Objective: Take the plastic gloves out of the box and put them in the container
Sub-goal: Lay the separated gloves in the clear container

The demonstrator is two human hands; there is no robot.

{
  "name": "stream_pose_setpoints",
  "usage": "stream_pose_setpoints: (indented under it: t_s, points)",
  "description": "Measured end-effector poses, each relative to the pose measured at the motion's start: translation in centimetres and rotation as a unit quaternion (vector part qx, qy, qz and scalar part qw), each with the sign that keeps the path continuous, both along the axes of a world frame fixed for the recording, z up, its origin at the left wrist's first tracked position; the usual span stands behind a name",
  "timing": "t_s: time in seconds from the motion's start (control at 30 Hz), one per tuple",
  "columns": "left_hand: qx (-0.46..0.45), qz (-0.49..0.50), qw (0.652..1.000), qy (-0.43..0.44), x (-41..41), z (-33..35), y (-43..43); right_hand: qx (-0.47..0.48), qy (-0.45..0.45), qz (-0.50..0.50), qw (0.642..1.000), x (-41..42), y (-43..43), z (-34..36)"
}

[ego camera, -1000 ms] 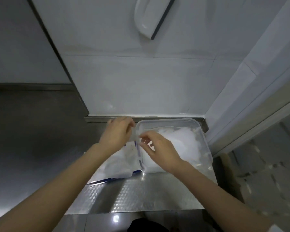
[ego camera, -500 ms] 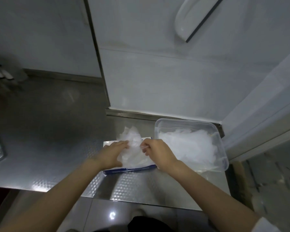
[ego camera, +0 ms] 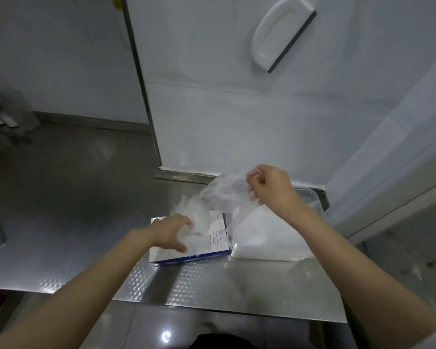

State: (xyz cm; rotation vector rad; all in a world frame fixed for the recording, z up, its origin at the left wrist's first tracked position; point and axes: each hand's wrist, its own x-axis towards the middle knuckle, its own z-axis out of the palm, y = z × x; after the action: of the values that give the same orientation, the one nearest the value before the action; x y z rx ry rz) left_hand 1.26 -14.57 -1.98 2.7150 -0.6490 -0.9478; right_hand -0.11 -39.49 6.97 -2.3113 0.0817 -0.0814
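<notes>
Nothing here I can actually read. The top of the glove box [ego camera: 213, 244] carries a blue outline drawing of a hand; the faint print near its front left corner is too blurred.

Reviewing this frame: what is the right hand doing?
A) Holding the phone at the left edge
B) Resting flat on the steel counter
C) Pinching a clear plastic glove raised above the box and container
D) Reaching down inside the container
C: the right hand pinches a clear plastic glove held up over the container, while the left hand grips the wad of gloves at the box.
</notes>
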Motion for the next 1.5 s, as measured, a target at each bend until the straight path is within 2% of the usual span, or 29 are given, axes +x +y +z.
stream_pose_setpoints:
  t_s: [0.07,0.17,0.23,0.33,0.43,0.5,0.57,0.7,0.8,0.93,1.07,1.13,1.2,1.27,1.33,1.4,1.5]
  points:
    - [-0.06,0.035,0.998,-0.002,0.7,1.8,-0.7,0.004,0.016,-0.004,1.0,-0.1,-0.7,0.5]
    - [-0.176,0.111,0.974,-0.086,1.4,4.4,-2.1,0.008,0.048,0.016,0.999,-0.5,-1.2,1.2]
    - [-0.244,0.088,0.956,-0.136,1.2,5.9,-3.4,0.019,0.086,0.056,0.995,-0.9,-1.3,1.8]
    - [-0.291,0.02,0.945,-0.147,0.7,7.1,-5.4,0.028,0.138,0.134,0.981,-1.5,-1.3,2.7]
    - [-0.313,0.047,0.942,-0.115,0.3,7.5,-6.7,0.092,0.112,0.13,0.981,-1.9,-1.4,3.0]
    - [-0.336,0.102,0.931,-0.098,0.2,7.7,-7.0,0.218,0.096,0.059,0.969,-2.1,-1.7,3.0]
    - [-0.382,0.159,0.908,-0.069,0.1,7.8,-7.3,0.32,0.112,0.011,0.941,-2.7,-2.2,2.4]
    - [-0.45,0.289,0.844,0.031,-0.7,7.7,-7.4,0.312,0.151,0.037,0.937,-4.1,-2.3,-0.6]
    - [-0.453,0.328,0.826,0.069,-1.3,7.2,-7.7,0.311,0.148,0.077,0.936,-4.4,-0.9,-2.1]
    - [-0.436,0.374,0.814,0.085,-1.3,6.3,-7.8,0.32,0.101,-0.023,0.942,-3.9,0.5,-3.2]
    - [-0.464,0.434,0.763,0.115,-0.8,5.5,-6.4,0.314,0.117,-0.077,0.939,-3.8,-0.1,-3.2]
    - [-0.46,0.465,0.749,0.105,-0.5,5.2,-5.5,0.31,0.133,-0.083,0.938,-4.0,-0.7,-3.0]
    - [-0.437,0.494,0.75,0.05,-0.1,5.1,-4.9,0.285,0.149,-0.076,0.944,-4.1,-1.2,-3.0]
    - [-0.437,0.458,0.774,-0.019,0.0,5.6,-4.9,0.257,0.161,-0.067,0.95,-4.2,-1.6,-2.9]
    - [-0.422,0.344,0.838,-0.034,-0.2,6.4,-5.6,0.244,0.168,-0.051,0.954,-4.1,-1.8,-2.6]
    - [-0.365,0.24,0.898,-0.048,-0.5,6.7,-6.6,0.245,0.176,-0.021,0.953,-4.1,-1.8,-2.3]
    - [-0.255,0.172,0.946,-0.104,-0.4,6.6,-7.9,0.224,0.192,0.045,0.954,-4.1,-1.8,-2.0]
